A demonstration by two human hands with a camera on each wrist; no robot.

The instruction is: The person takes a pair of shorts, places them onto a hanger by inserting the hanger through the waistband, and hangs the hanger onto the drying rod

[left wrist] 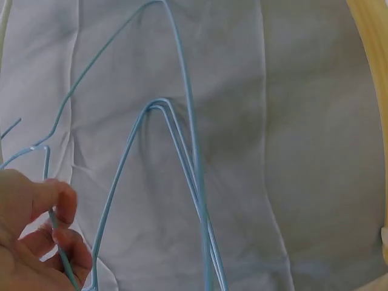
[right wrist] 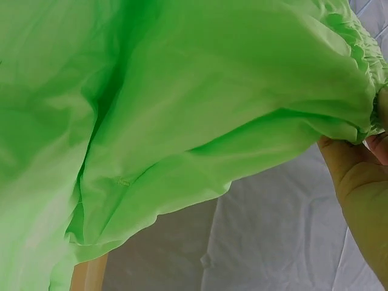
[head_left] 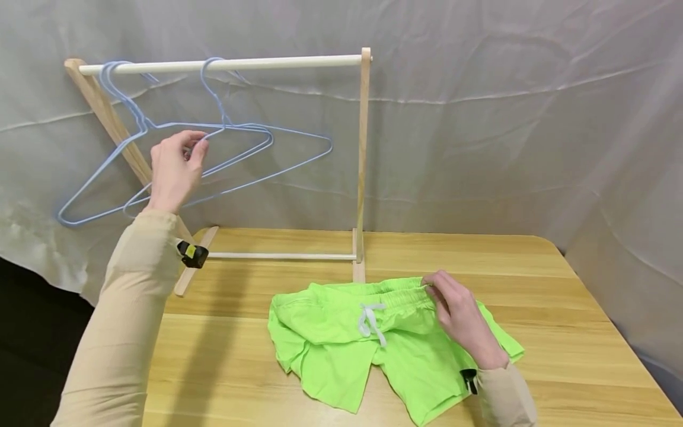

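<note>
My left hand (head_left: pixel 176 169) pinches the shoulder wire of a light blue wire hanger (head_left: pixel 283 172), whose hook is over the rack's white top rail (head_left: pixel 293 62). In the left wrist view, the thumb and fingers of that left hand (left wrist: pixel 42 230) curl round the wire. More blue hangers (head_left: pixel 101 172) hang at the rail's left end. Bright green shorts (head_left: pixel 341 344) with a white drawstring (head_left: pixel 368 323) lie on the table, waistband toward the rack. My right hand (head_left: pixel 464 317) grips the waistband near its right end; the right wrist view shows the bunched elastic between thumb and fingers.
A wooden rack stands at the back left of the table (head_left: pixel 576 332), with a right post (head_left: pixel 364 160), a slanted left post (head_left: pixel 112 124) and a low white crossbar (head_left: pixel 283 256). Grey cloth (head_left: pixel 480 148) hangs behind it.
</note>
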